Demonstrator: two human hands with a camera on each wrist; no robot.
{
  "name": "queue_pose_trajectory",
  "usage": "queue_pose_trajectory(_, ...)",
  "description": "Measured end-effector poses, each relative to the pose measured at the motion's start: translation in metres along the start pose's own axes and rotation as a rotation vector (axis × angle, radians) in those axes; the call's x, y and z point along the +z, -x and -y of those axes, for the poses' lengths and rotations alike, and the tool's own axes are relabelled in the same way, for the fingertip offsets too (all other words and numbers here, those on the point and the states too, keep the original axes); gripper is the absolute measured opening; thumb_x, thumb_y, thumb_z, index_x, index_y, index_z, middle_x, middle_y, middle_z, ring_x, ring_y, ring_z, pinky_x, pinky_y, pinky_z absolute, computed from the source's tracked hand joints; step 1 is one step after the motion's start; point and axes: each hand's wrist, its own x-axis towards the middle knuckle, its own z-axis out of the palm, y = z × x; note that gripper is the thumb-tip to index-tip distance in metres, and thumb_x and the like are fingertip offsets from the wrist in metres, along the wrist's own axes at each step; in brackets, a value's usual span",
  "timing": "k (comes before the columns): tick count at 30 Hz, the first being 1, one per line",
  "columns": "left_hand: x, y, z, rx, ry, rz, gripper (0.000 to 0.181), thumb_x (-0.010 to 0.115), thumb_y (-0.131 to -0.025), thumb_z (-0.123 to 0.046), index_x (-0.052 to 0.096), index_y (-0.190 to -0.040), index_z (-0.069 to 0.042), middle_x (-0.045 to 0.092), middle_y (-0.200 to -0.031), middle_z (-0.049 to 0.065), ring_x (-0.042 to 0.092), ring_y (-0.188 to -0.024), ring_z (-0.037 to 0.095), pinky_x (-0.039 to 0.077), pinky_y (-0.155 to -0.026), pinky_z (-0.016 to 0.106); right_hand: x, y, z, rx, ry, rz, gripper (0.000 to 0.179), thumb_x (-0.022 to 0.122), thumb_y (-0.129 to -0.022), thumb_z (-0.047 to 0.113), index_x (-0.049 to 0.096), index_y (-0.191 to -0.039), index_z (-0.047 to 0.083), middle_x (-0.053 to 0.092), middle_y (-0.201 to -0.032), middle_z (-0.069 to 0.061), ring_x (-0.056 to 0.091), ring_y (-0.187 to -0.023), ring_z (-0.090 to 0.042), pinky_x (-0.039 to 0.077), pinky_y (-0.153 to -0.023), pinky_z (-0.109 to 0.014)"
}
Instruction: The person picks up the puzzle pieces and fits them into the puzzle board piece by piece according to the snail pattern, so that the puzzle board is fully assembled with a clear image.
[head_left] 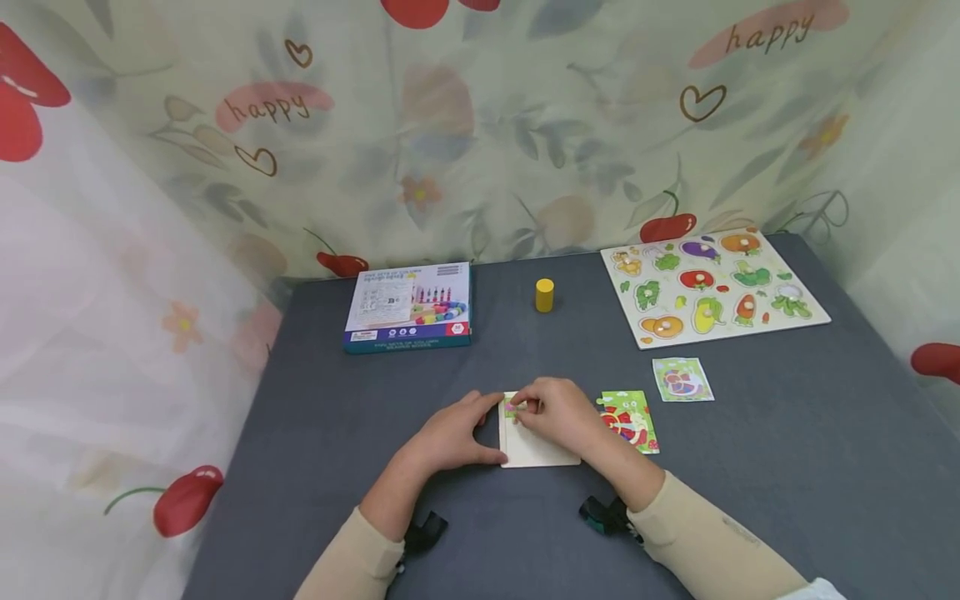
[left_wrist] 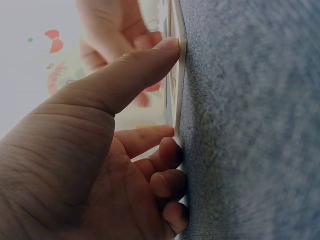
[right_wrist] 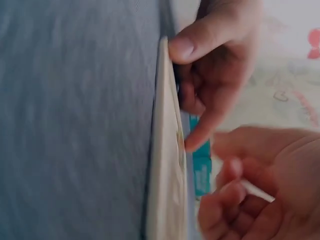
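A pale wooden puzzle tray [head_left: 542, 450] lies flat on the table. My left hand [head_left: 459, 433] holds its left side, thumb at the near corner and index finger at the far corner; in the left wrist view the thumb [left_wrist: 150, 62] presses the tray's edge. A small green and pink puzzle piece [head_left: 509, 410] is in the tray's far left corner. My right hand [head_left: 561, 414] reaches across the tray with bent fingers at that piece; whether they pinch it is hidden. To the right lies a green and red picture puzzle [head_left: 636, 412], its far left corner piece absent.
A small picture card [head_left: 683, 380] lies beyond the puzzle. Farther back are a vegetable peg board [head_left: 723, 287] at the right, a yellow cylinder [head_left: 544, 296] and a boxed toy set [head_left: 408, 307] at the left. A patterned curtain [head_left: 480, 167] hangs behind the dark tablecloth.
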Motion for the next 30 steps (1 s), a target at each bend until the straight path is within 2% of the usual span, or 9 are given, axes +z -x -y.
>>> queue_pose_trajectory(4, 0.001, 0.000, -0.001, -0.005, -0.005, 0.005, 0.090, 0.086, -0.079, -0.051, 0.048, -0.154, -0.019, 0.048, -0.096, -0.002, 0.050, -0.078, 0.017, 0.039, -0.067, 0.033, -0.014, 0.006, 0.013, -0.017, -0.065, -0.003, 0.012, 0.081, -0.090, 0.019, 0.081, -0.101, 0.012, 0.052, -0.070, 0.009, 0.048, -0.060, -0.010, 0.042, -0.056, -0.030)
queue_pose_trajectory(15, 0.000, 0.000, -0.001, -0.024, 0.002, 0.002, 0.090, 0.086, -0.078, -0.051, 0.048, -0.154, -0.022, 0.049, -0.096, -0.002, 0.051, -0.079, 0.017, 0.039, -0.066, 0.033, -0.058, 0.024, 0.044, -0.113, -0.070, 0.000, 0.012, 0.080, -0.089, 0.014, 0.080, -0.101, 0.016, 0.048, -0.070, 0.011, 0.045, -0.062, -0.006, 0.041, -0.059, -0.028)
queue_pose_trajectory(25, 0.001, 0.000, 0.000, -0.037, 0.004, 0.006, 0.090, 0.086, -0.078, -0.052, 0.047, -0.155, -0.023, 0.049, -0.096, -0.002, 0.052, -0.081, 0.017, 0.040, -0.066, 0.034, -0.093, 0.046, 0.064, -0.142, -0.113, -0.057, 0.016, 0.082, -0.088, 0.013, 0.079, -0.103, 0.019, 0.047, -0.072, 0.010, 0.046, -0.064, -0.007, 0.041, -0.060, -0.027)
queue_pose_trajectory(30, 0.001, 0.000, 0.000, -0.043, -0.007, 0.008, 0.091, 0.086, -0.078, -0.052, 0.047, -0.155, -0.023, 0.049, -0.096, -0.002, 0.052, -0.082, 0.016, 0.040, -0.067, 0.034, -0.109, 0.055, 0.067, -0.186, -0.134, -0.104, 0.019, 0.083, -0.087, 0.010, 0.078, -0.103, 0.020, 0.048, -0.073, 0.011, 0.047, -0.064, -0.008, 0.042, -0.059, -0.026)
